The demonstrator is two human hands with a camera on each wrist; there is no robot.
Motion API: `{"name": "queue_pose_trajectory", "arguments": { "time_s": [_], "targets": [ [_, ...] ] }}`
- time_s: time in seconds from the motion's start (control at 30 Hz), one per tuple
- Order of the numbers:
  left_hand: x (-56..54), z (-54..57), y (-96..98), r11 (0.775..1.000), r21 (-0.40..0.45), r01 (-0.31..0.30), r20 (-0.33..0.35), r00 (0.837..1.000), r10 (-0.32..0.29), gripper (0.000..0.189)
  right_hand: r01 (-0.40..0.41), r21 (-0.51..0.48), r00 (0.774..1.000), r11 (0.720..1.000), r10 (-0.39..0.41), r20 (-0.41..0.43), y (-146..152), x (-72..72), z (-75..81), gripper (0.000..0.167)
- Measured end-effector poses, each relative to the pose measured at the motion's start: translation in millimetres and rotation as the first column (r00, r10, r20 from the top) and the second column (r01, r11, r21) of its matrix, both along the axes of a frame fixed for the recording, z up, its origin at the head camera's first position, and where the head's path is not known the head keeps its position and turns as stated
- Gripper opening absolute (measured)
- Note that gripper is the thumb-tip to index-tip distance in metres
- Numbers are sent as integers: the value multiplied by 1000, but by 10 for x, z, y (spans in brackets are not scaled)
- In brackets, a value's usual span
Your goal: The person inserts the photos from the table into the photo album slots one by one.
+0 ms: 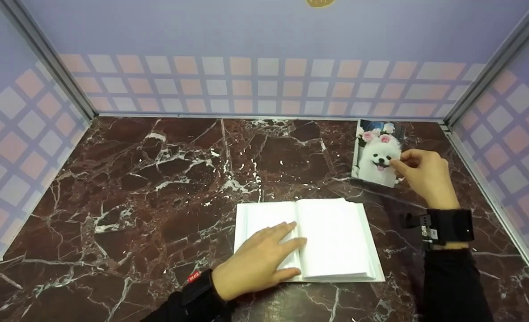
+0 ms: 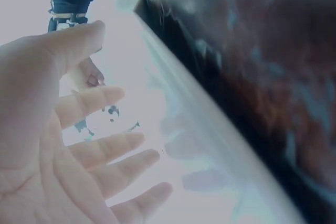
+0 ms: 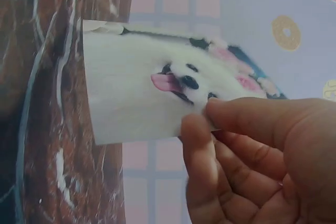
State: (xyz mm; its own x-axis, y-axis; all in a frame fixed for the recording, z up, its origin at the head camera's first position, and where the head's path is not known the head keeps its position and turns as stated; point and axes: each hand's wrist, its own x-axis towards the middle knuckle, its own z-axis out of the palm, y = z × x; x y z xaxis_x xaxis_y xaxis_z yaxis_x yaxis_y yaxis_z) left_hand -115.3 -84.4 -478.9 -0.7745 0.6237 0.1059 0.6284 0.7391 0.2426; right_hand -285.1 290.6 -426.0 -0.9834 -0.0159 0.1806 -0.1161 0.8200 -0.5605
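Observation:
An open white book (image 1: 336, 237) with blank pages lies on the dark marble table (image 1: 157, 188) near the front edge. My left hand (image 1: 264, 257) rests flat on its left page, fingers straight; the left wrist view shows those spread fingers (image 2: 110, 150) over the bright page. At the back right, my right hand (image 1: 423, 172) pinches a photo of a white fluffy dog (image 1: 377, 154) by its right edge and holds it lifted off the table. The right wrist view shows thumb and fingertips (image 3: 210, 129) clamped on the photo (image 3: 142, 93).
Low walls with a pink and white tile pattern (image 1: 264, 85) enclose the table on the left, back and right. Metal corner posts (image 1: 483, 76) stand at the rear corners. Bare marble stretches over the left half of the table.

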Motion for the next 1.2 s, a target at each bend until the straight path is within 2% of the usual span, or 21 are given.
{"name": "queue_pose_trajectory", "arguments": {
  "time_s": [0.1,0.17,0.3,0.43,0.6,0.83,1.1,1.2],
  "targets": [
    [-23,-5,-38,997,4,-77,-16,997,77,65,-16,0,999,1000,16,-51,-62,16,6,31],
    [-34,-6,-61,991,-7,-131,-3,991,131,68,-33,-18,997,999,32,-70,-118,32,23,30],
    [-51,-5,-87,979,-28,-201,63,977,202,76,-82,-68,992,994,75,-98,-261,61,63,26],
    [-52,-8,-99,976,-38,-213,121,969,216,82,-140,-131,988,982,128,-91,-422,83,91,24],
    [-44,-6,-111,977,-41,-208,138,967,212,86,-209,-212,978,954,208,-29,-633,89,113,26],
    [-45,-18,-98,975,-57,-214,153,963,220,86,-281,-331,941,901,327,91,-932,72,125,24],
    [-51,-18,-73,969,-82,-232,164,956,243,86,-356,-362,899,861,422,118,-1302,42,80,22],
    [-45,-28,-65,968,-83,-236,149,958,246,85,-372,-351,889,859,438,130,-1438,18,12,21]
  ]
}}
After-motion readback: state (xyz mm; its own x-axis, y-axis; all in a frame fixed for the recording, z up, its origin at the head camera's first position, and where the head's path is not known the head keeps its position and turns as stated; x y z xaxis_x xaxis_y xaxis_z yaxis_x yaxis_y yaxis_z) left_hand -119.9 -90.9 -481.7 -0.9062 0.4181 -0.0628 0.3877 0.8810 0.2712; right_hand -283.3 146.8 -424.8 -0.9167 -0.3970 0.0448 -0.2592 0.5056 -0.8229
